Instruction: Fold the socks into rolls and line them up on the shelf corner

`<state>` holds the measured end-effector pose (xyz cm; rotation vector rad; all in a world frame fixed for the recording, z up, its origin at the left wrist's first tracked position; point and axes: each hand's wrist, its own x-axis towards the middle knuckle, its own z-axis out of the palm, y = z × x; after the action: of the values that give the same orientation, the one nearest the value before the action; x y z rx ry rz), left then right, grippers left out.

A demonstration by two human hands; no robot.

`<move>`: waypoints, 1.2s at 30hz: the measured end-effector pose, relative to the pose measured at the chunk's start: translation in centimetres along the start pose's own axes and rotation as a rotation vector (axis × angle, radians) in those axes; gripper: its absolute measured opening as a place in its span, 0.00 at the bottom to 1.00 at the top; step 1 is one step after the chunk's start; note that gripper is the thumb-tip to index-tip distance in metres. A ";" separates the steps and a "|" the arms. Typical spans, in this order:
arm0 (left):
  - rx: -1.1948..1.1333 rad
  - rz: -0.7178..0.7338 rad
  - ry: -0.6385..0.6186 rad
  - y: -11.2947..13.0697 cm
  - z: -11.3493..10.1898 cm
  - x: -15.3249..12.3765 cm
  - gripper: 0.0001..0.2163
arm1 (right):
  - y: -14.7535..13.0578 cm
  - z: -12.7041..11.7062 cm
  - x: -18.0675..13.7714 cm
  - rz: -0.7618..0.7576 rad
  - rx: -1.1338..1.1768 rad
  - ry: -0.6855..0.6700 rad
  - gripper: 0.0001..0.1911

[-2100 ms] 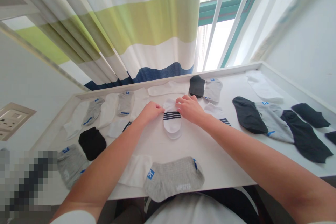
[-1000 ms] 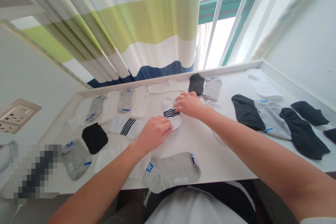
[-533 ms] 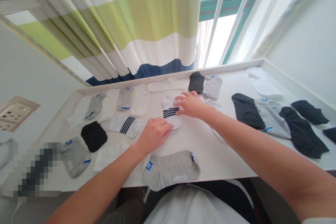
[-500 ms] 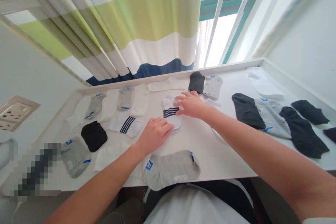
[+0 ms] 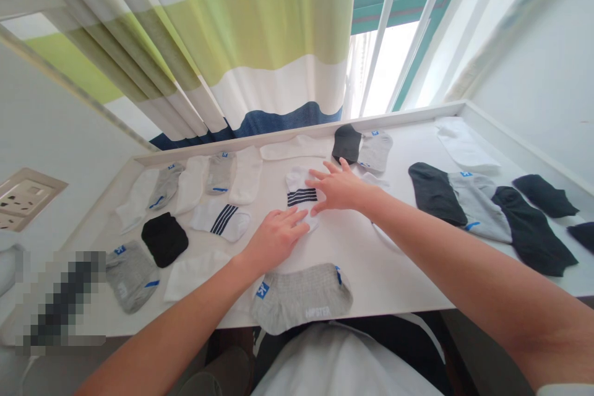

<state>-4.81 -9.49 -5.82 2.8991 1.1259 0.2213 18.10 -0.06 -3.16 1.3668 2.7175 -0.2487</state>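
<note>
A white sock with black stripes (image 5: 301, 197) lies flat in the middle of the white table (image 5: 366, 272). My left hand (image 5: 277, 234) rests at its near end, fingers stretched out. On the sock's right edge lie the spread fingers of my right hand (image 5: 340, 187). The palms hide part of the sock's near end and right side. A grey sock with a blue tag (image 5: 301, 298) lies closer to me, over the table's front edge. Partly under my right wrist is another white sock (image 5: 375, 180).
Several socks lie on the left, among them a black one (image 5: 165, 240) and a striped white one (image 5: 221, 221). On the right are black socks (image 5: 436, 195), a grey one (image 5: 482, 207) and a white one (image 5: 466, 143). A raised rim borders the table's back, below a curtain (image 5: 278, 25).
My left hand's fingers have straightened and slid slightly along the striped sock's near end. My right hand's fingers have spread a little wider. The sock stays in place.
</note>
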 end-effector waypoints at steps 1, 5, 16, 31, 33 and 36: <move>0.014 -0.009 -0.010 0.1 0.0 -0.1 0.12 | -0.1 0.0 0.0 -0.001 0.000 0.001 0.44; 0.069 -0.021 -0.019 0.5 0.1 -0.2 0.12 | -0.6 0.3 0.0 -0.007 -0.009 0.034 0.43; -0.176 -0.311 0.094 -1.3 -2.3 1.4 0.10 | -1.0 0.3 0.0 -0.001 0.008 -0.021 0.48; -0.368 -0.829 -0.154 -6.0 -1.9 7.3 0.11 | -1.1 0.3 0.0 0.005 -0.002 -0.064 0.54; -0.333 -0.840 -0.164 -6.3 -2.1 7.1 0.11 | -1.0 0.3 0.0 -0.001 -0.006 -0.062 0.55; -0.284 -0.857 -0.184 -6.7 -2.3 6.9 0.09 | -1.0 0.5 0.1 -0.006 -0.007 -0.058 0.55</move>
<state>-4.62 0.01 -3.19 1.9250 1.9494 0.0716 17.23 -0.66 -3.59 1.3283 2.6733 -0.2739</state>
